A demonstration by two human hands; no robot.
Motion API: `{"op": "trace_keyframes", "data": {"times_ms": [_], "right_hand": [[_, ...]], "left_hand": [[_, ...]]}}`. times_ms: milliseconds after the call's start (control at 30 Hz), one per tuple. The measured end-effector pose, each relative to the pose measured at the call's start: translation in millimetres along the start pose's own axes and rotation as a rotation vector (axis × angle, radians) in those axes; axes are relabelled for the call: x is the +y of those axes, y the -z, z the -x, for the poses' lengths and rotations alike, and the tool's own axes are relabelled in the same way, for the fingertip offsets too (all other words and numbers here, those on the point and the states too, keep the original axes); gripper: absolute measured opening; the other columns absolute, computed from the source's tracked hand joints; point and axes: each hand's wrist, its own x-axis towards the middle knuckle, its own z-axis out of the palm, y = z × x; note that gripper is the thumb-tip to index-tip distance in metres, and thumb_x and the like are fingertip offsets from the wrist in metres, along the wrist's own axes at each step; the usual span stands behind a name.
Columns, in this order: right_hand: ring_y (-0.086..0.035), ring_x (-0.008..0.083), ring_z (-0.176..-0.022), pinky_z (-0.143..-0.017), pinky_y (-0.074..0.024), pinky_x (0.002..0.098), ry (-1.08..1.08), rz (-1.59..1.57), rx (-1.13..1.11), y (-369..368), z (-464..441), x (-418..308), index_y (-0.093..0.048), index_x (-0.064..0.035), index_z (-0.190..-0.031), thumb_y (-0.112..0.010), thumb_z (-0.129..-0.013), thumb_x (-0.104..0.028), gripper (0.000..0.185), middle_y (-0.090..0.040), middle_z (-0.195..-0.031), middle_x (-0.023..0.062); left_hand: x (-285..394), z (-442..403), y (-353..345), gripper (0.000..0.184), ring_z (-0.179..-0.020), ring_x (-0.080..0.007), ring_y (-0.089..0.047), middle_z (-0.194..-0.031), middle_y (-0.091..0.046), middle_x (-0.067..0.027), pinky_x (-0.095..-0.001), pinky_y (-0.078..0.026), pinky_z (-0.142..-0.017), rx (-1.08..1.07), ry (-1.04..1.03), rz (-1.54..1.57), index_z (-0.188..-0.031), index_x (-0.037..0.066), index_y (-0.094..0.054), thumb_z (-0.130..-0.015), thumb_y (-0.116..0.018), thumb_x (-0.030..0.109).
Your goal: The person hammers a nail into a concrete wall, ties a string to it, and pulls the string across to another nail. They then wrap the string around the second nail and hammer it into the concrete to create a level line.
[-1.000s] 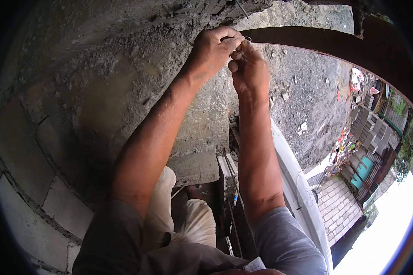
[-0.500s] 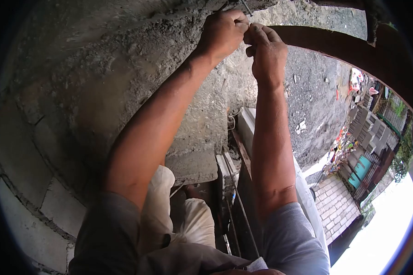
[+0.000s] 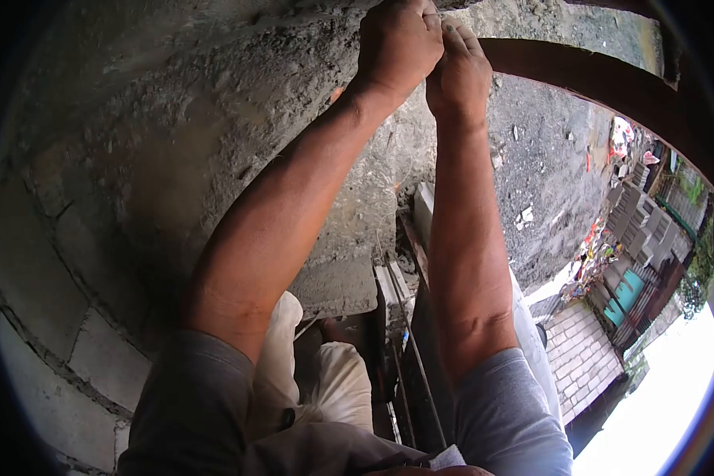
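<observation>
Both of my arms stretch up to the top of the head view, where my hands meet side by side. My left hand (image 3: 401,44) is closed, its fingers pinched together near the top edge. Close against it, my right hand (image 3: 460,70) is also closed, thumb and fingers pressed together. Whatever lies between the fingertips is too small to make out. A dark brown curved beam (image 3: 563,63) runs rightward from just beside my right hand. Rough grey concrete (image 3: 293,103) lies behind and below my left hand.
A block wall (image 3: 107,353) curves along the left. Thin rods (image 3: 412,341) stand beside my legs (image 3: 345,381). Out to the right are gravelly ground (image 3: 543,159), stacked grey blocks (image 3: 639,222), scattered litter, a turquoise panel (image 3: 625,297) and a paved patch (image 3: 583,357).
Both hands have moved up toward the top edge, staying together. My left hand has turned and now overlaps the right one more. A thin rod seen above the hands is no longer visible.
</observation>
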Motion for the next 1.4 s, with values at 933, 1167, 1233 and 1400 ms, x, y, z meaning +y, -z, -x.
{"op": "trace_keyframes", "data": {"times_ms": [933,1167,1233,1400], "right_hand": [[-0.063,0.0129,-0.086,-0.080,-0.0506,0.0241,-0.110,-0.118,0.033,3,-1,14,-0.062,0.0028,-0.113,-0.056,-0.097,-0.013,0.024,-0.067,-0.098,0.0067],[-0.062,0.0162,-0.095,-0.082,-0.0510,0.0282,-0.033,0.002,0.011,-17,-4,32,-0.063,0.0023,-0.110,-0.054,-0.097,-0.012,0.022,-0.066,-0.104,0.0066],[-0.063,0.0177,-0.095,-0.082,-0.0517,0.0299,-0.042,-0.002,-0.037,-14,-8,34,-0.063,0.0014,-0.110,-0.052,-0.097,-0.014,0.023,-0.066,-0.105,0.0077],[-0.064,0.0196,-0.095,-0.081,-0.0530,0.0326,-0.176,-0.159,-0.126,-9,-23,50,-0.063,-0.0008,-0.108,-0.050,-0.097,-0.016,0.023,-0.066,-0.104,0.0088]], "left_hand": [[-11,2,0,0.005,-0.077,-0.0402,-0.062,-0.081,-0.063,-0.0191,-0.0451,-0.050,-0.068,-0.042,-0.076,0.051,-0.085,0.002,-0.057,-0.086,-0.059,0.006],[-17,-10,9,0.009,-0.076,-0.0382,-0.063,-0.079,-0.064,-0.0184,-0.0447,-0.050,-0.065,0.055,-0.137,-0.119,-0.080,0.002,-0.057,-0.084,-0.062,0.009],[-19,-10,10,0.012,-0.074,-0.0372,-0.063,-0.076,-0.063,-0.0174,-0.0453,-0.050,-0.063,0.048,-0.118,-0.163,-0.076,0.003,-0.057,-0.083,-0.063,0.011],[-24,-18,18,0.014,-0.070,-0.0366,-0.063,-0.071,-0.063,-0.0165,-0.0456,-0.050,-0.061,-0.072,-0.146,-0.223,-0.073,0.005,-0.058,-0.082,-0.064,0.013]]}}
